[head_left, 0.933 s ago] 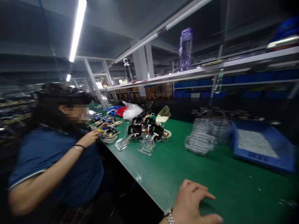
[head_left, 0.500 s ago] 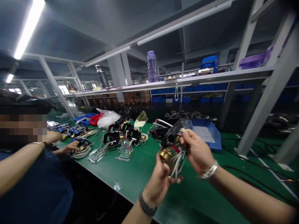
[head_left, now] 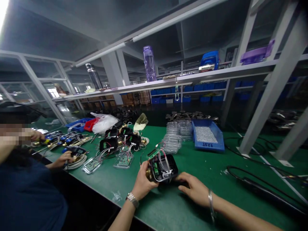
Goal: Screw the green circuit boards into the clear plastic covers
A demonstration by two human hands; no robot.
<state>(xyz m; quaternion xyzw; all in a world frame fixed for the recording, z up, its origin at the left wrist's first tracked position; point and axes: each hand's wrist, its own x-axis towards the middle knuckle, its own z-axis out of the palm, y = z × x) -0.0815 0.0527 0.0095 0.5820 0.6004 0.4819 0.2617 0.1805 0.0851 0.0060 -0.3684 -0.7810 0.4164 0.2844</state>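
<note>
My left hand [head_left: 143,182] is closed around the brass fitting at the left side of a black plastic housing [head_left: 172,162]. The housing faces up and open, low over the green bench, showing a green circuit part and white and red wires inside. At its lower right edge is my right hand [head_left: 192,189], fingers stretched and thumb apart; I cannot tell whether the fingertips touch it. Behind the housing are stacks of clear plastic covers [head_left: 171,143]. Several similar black housings [head_left: 108,145] with wires and clear covers lie to the left.
A blue bin [head_left: 220,144] of small metal pieces stands behind right. A black cable and handle [head_left: 260,189] lie at right. A co-worker [head_left: 31,192] handles a wired part on the left. A shelf [head_left: 192,78] with bottles runs above. The bench edge is near me.
The housing has come down toward the bench and turned its open side up. My right hand has left the cables and moved down to its right side. The view has shifted slightly.
</note>
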